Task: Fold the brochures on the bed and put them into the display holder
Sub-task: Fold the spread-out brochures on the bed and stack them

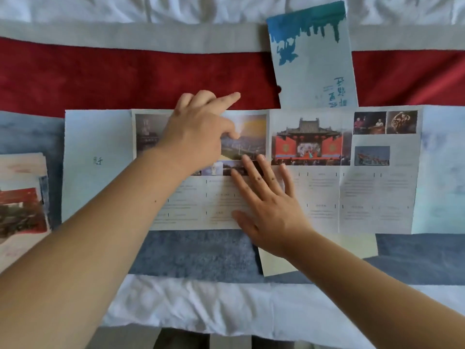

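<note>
Both hands flat, gripping nothing: right hand (270, 205) pins open brochure (362, 187), left hand (201, 137) pressing crease. Tip: line up edges before creasing.

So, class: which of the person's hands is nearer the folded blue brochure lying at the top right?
Left. The left hand points toward the folded blue brochure from its lower left; the right hand lies flat lower down on the open brochure.
</note>
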Demonstrator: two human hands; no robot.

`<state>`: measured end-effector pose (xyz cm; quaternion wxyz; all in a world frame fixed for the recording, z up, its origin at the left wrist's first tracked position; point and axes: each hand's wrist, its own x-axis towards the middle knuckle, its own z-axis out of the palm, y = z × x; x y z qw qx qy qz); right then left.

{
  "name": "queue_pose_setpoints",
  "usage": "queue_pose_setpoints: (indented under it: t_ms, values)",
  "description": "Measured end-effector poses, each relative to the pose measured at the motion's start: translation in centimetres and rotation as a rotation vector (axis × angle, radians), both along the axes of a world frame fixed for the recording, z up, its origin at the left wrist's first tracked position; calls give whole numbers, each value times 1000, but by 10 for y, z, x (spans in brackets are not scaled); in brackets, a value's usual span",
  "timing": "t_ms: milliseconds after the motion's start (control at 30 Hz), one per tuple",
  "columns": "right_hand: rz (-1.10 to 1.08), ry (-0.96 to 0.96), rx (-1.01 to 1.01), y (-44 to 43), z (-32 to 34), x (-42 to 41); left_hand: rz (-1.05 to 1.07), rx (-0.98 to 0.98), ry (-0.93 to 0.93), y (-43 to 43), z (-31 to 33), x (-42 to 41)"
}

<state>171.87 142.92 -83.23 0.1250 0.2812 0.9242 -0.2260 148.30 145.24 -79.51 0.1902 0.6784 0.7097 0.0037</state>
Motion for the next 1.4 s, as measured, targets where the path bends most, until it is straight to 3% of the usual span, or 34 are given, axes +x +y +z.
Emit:
queue_pose_setpoints:
  t_ms: [167,300,767,967,1200,1400]
  values:
    - [-31,-12,61,-21,-9,-42,45,93,40,-56,-27,-33]
    - [-58,-48,138,-30,-15,-72,194,-1,89,-105,-45,-69]
    - [-113,-95,263,-43,-23,-107,600,8,201,-212,-64,-182]
    - [-212,-22,182,-54,-15,-159,651,48,146,-216,-65,-184]
    - [-224,57,165,-80,-20,-246,703,259,6,-220,-66,-183]
    - [-276,40,184,-97,-28,-276,721,216,-21,-216,-64,-177]
